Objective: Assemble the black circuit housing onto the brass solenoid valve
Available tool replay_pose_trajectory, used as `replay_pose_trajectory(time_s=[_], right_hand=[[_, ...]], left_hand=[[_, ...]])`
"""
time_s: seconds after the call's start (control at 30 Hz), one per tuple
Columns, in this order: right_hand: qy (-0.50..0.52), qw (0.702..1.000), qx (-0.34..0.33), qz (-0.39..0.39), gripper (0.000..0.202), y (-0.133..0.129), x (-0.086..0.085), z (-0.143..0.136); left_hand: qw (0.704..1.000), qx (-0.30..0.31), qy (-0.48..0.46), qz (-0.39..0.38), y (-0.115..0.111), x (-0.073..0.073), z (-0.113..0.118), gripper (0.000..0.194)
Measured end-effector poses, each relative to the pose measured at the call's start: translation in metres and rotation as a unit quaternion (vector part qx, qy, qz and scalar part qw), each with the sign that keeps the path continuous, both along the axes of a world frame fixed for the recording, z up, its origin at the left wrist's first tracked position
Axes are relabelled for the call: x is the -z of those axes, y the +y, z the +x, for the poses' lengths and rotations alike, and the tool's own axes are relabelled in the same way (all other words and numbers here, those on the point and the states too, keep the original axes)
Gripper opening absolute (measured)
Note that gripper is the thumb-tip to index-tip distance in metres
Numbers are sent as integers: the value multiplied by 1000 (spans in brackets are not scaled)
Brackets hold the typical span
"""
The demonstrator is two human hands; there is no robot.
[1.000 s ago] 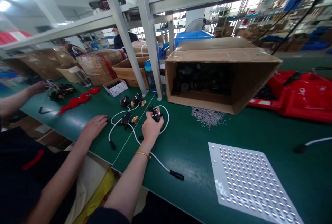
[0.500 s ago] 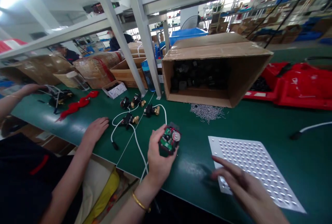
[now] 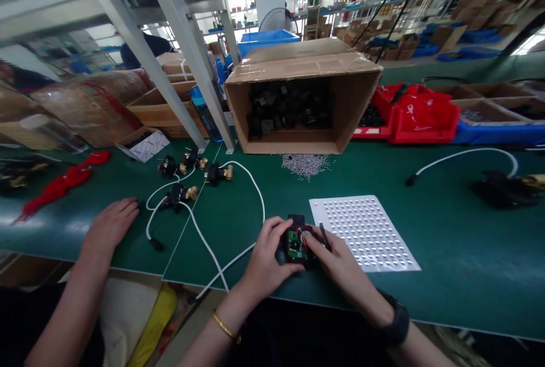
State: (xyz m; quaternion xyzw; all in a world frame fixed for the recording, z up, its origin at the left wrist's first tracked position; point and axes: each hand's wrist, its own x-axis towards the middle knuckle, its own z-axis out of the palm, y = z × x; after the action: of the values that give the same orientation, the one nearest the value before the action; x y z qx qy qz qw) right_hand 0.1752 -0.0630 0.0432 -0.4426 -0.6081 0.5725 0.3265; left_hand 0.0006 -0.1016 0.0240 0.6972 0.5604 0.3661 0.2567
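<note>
A small black housing with a green circuit board (image 3: 294, 246) and a round silvery part on it is held just above the front of the bench. My left hand (image 3: 266, 258) grips the housing from the left, thumb below and fingers at the top edge. From the right, my right hand (image 3: 340, 265) closes on the same housing, its thumb pressed on the board by the round part. A thin dark strip (image 3: 324, 236) sticks up beside my right fingers; what it belongs to is unclear. Behind that hand lies a white sheet with rows of shiny round bumps (image 3: 370, 225).
A cardboard box (image 3: 293, 146) of black parts lies on its side, small metal pins (image 3: 306, 165) before it. Brass-fitted valve units (image 3: 176, 194) with white cables are at left, near a co-worker's hand (image 3: 114, 222). Red bins (image 3: 421, 129) stand right; another unit (image 3: 494, 188) lies there.
My right hand has moved left from over the bumped sheet onto the housing. My left hand has brought the housing slightly right and lower. The view has turned right.
</note>
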Motion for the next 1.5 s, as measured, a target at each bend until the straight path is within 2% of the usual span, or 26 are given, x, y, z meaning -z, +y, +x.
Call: replay_pose_trajectory(time_s=[0.1, 0.17, 0.23, 0.3, 0.37, 0.47, 0.53, 0.63, 0.77, 0.87, 0.93, 1.03, 1.1, 1.2, 1.27, 1.4, 1.5], right_hand=[[-15, 1000, -13, 20, 37, 1, -1, 3], [-53, 997, -39, 51, 33, 12, -5, 11], [-135, 984, -20, 111, 29, 35, -11, 20], [-228, 956, 49, 176, 29, 70, -17, 22], [-276, 934, 90, 209, 30, 113, -21, 11], [-320, 915, 76, 232, 18, 172, -18, -24], [-349, 903, 72, 238, 17, 199, -12, -49], [-377, 891, 73, 242, 21, 218, -2, -75], [-376, 887, 92, 251, 13, 225, -1, -81], [-352, 892, 109, 261, 15, 218, -12, -66], [-333, 900, 104, 262, 17, 200, -24, -49], [-276, 925, 71, 251, 21, 148, -42, -16], [-186, 956, 23, 225, 22, 104, -48, 5], [-150, 974, -28, 166, 19, 45, -41, 24], [-142, 972, -31, 183, 13, 22, -30, 26], [-117, 946, -27, 300, 11, 11, -12, 17], [-135, 928, -95, 335, 18, 15, -12, 16]], left_hand=[[1000, -5, -8, -3, 6, -6, 5, 76], [999, -7, -32, -29, 8, -5, 10, 74], [996, -14, -67, -61, 9, -1, 14, 76], [993, -23, -89, -71, 9, 3, 18, 83], [994, -20, -95, -60, 10, 5, 20, 86], [993, -18, -107, -53, 11, 7, 19, 79], [991, -25, -118, -54, 12, 9, 17, 74], [991, -32, -120, -50, 11, 16, 14, 72], [992, -20, -117, -34, 11, 22, 13, 74], [992, -10, -123, -26, 12, 22, 14, 71], [989, -26, -138, -41, 12, 20, 15, 79], [984, -52, -154, -78, 14, 15, 15, 96], [985, -42, -146, -83, 15, 9, 16, 91], [990, -26, -120, -69, 16, 1, 18, 80], [992, -25, -105, -64, 14, -3, 21, 80], [994, -23, -87, -57, 10, -4, 26, 79], [995, -17, -85, -57, 8, -4, 27, 78]])
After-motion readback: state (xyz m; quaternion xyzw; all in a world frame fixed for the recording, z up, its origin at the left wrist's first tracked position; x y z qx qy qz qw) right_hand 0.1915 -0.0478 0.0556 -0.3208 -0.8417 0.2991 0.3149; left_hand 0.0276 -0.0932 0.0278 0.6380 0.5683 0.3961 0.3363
